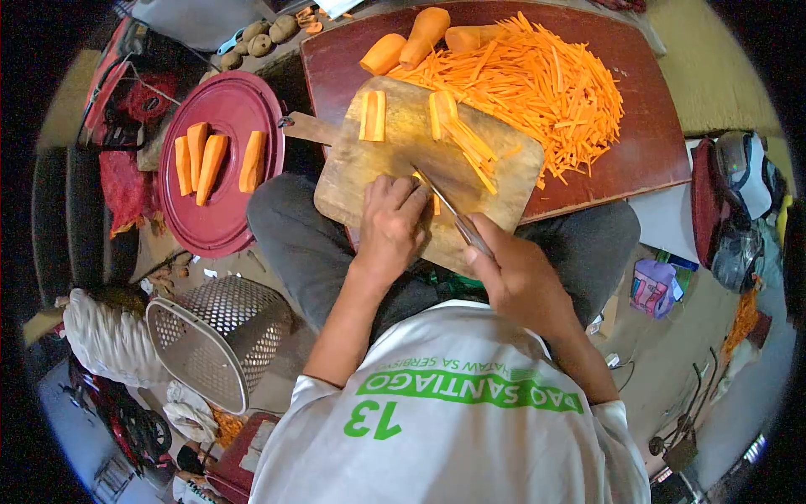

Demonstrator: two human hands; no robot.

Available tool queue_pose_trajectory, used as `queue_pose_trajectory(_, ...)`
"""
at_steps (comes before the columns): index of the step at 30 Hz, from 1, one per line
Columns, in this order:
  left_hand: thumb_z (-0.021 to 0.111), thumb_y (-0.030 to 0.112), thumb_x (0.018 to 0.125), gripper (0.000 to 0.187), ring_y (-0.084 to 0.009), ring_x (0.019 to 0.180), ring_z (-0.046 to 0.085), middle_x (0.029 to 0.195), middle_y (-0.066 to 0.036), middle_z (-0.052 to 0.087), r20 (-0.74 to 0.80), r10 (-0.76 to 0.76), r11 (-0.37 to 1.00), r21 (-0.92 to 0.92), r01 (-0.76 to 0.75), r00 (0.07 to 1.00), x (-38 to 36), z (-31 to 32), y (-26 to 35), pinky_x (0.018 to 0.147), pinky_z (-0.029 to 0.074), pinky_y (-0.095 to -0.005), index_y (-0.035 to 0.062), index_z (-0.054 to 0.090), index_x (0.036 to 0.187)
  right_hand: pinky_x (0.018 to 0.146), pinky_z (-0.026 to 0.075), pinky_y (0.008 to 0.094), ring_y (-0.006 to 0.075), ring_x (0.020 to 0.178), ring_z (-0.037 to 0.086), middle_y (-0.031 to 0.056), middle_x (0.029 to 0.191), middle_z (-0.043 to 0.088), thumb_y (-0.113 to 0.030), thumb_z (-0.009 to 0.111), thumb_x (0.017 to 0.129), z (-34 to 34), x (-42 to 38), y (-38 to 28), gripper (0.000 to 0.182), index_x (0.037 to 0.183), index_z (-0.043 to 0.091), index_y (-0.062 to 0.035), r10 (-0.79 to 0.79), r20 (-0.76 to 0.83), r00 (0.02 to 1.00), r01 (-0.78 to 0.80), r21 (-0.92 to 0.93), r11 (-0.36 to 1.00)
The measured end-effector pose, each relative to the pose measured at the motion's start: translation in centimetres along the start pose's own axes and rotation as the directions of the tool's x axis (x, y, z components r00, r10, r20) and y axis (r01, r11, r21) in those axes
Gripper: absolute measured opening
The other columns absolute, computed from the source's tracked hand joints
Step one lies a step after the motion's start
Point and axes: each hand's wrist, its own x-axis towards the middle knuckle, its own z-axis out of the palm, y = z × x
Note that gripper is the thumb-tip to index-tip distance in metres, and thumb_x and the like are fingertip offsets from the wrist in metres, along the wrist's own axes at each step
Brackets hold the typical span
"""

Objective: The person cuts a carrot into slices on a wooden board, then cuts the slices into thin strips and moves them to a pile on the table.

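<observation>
On a wooden cutting board across my lap, my left hand is closed, its curled fingertips pressing down a piece of carrot that they mostly hide. My right hand grips a knife by its handle, with the blade slanting up and left beside my left fingertips. Farther up the board lie a carrot slab, more slices and several cut sticks. A large heap of carrot strips spreads past the board's upper right edge.
The board overlaps a dark red table bearing whole peeled carrots. To the left, a red round lid holds several carrot pieces. A perforated basket lies on its side below it. Brown root vegetables sit at the upper left.
</observation>
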Motion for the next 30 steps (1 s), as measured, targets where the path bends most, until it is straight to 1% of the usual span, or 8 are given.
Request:
queue_pose_trajectory(8, 0.079, -0.003, 0.067, 0.046, -0.0387, 0.099, 0.057, 0.104, -0.015, 0.062, 0.005, -0.020, 1.000, 0.005, 0.020, 1.000, 0.0, -0.1, 0.3, 0.089, 0.049, -0.0500, 0.0002, 0.073, 0.112, 0.088, 0.056, 0.0603, 0.0533, 0.106, 0.069, 0.0336, 0.113, 0.070, -0.020, 0.063, 0.105, 1.6, 4.1, 1.1, 0.040, 0.139, 0.055, -0.0006, -0.014, 0.060, 0.998, 0.021, -0.120, 0.993)
queue_pose_trajectory(11, 0.079, -0.003, 0.067, 0.046, -0.0388, 0.100, 0.057, 0.104, -0.016, 0.062, -0.007, -0.034, 0.999, 0.004, 0.034, 0.999, -0.1, -0.1, 0.4, 0.089, 0.048, -0.0500, -0.0006, 0.072, 0.113, 0.088, 0.056, 0.0616, 0.0531, 0.106, 0.069, 0.0336, 0.113, 0.071, -0.020, 0.062, 0.105, -0.5, 2.4, -1.1, 0.038, 0.138, 0.055, -0.0019, 0.095, 0.080, 0.992, -0.095, -0.002, 0.995)
queue_pose_trajectory(17, 0.078, -0.004, 0.066, 0.048, -0.0387, 0.101, 0.057, 0.106, -0.016, 0.062, 0.001, -0.021, 1.000, -0.020, 0.021, 1.000, -0.1, 0.0, 0.1, 0.090, 0.049, -0.0499, -0.0016, 0.072, 0.114, 0.088, 0.056, 0.0615, 0.0529, 0.105, 0.070, 0.0324, 0.113, 0.071, -0.021, 0.062, 0.106, 1.2, 1.5, -0.2, 0.039, 0.140, 0.055, -0.0029, 0.098, 0.049, 0.994, -0.099, 0.020, 0.995)
queue_pose_trajectory(20, 0.078, -0.004, 0.065, 0.051, -0.0390, 0.102, 0.057, 0.107, -0.016, 0.062, 0.000, -0.019, 1.000, -0.013, 0.019, 1.000, -0.4, -0.1, 0.0, 0.091, 0.049, -0.0501, -0.0022, 0.072, 0.115, 0.088, 0.056, 0.0617, 0.0539, 0.104, 0.069, 0.0318, 0.112, 0.072, -0.021, 0.060, 0.107, 1.7, 3.5, 0.2, 0.039, 0.142, 0.054, -0.0035, -0.008, 0.014, 1.000, 0.009, -0.083, 0.997)
queue_pose_trajectory(23, 0.077, -0.004, 0.064, 0.053, -0.0400, 0.102, 0.057, 0.107, -0.017, 0.061, 0.004, -0.036, 0.999, -0.019, 0.036, 0.999, -0.4, 0.0, -0.1, 0.091, 0.049, -0.0502, -0.0030, 0.072, 0.116, 0.087, 0.056, 0.0628, 0.0536, 0.103, 0.070, 0.0316, 0.110, 0.072, -0.020, 0.059, 0.107, 0.3, 2.8, -0.9, 0.037, 0.140, 0.055, -0.0029, 0.080, 0.098, 0.992, -0.077, -0.041, 0.996)
queue_pose_trajectory(26, 0.077, -0.003, 0.063, 0.054, -0.0413, 0.100, 0.057, 0.104, -0.019, 0.060, 0.007, -0.063, 0.998, -0.021, 0.063, 0.998, -0.5, -0.3, 0.1, 0.091, 0.049, -0.0505, -0.0041, 0.072, 0.117, 0.074, 0.053, 0.0546, 0.0531, 0.090, 0.069, 0.0310, 0.089, 0.068, -0.018, 0.059, 0.107, 0.8, 0.3, 0.4, 0.036, 0.138, 0.057, -0.0006, -0.011, 0.000, 1.000, 0.011, 0.024, 1.000)
queue_pose_trajectory(29, 0.077, -0.003, 0.063, 0.056, -0.0422, 0.100, 0.057, 0.103, -0.020, 0.059, -0.001, -0.052, 0.998, -0.024, 0.052, 0.999, -0.4, -0.2, 0.1, 0.091, 0.049, -0.0513, -0.0048, 0.072, 0.118, 0.072, 0.053, 0.0521, 0.0505, 0.087, 0.070, 0.0293, 0.086, 0.067, -0.017, 0.059, 0.106, 2.0, 1.4, 0.5, 0.036, 0.139, 0.057, -0.0008, -0.025, -0.032, 0.999, 0.023, -0.049, 0.999)
queue_pose_trajectory(30, 0.077, -0.003, 0.062, 0.056, -0.0424, 0.100, 0.057, 0.104, -0.020, 0.059, -0.005, -0.044, 0.999, -0.025, 0.044, 0.999, -0.5, -0.3, 0.0, 0.090, 0.050, -0.0516, -0.0049, 0.071, 0.118, 0.078, 0.053, 0.0563, 0.0520, 0.093, 0.070, 0.0304, 0.095, 0.068, -0.019, 0.059, 0.107, 1.9, 2.1, 0.5, 0.036, 0.139, 0.056, -0.0025, -0.002, -0.005, 1.000, 0.002, -0.057, 0.998)
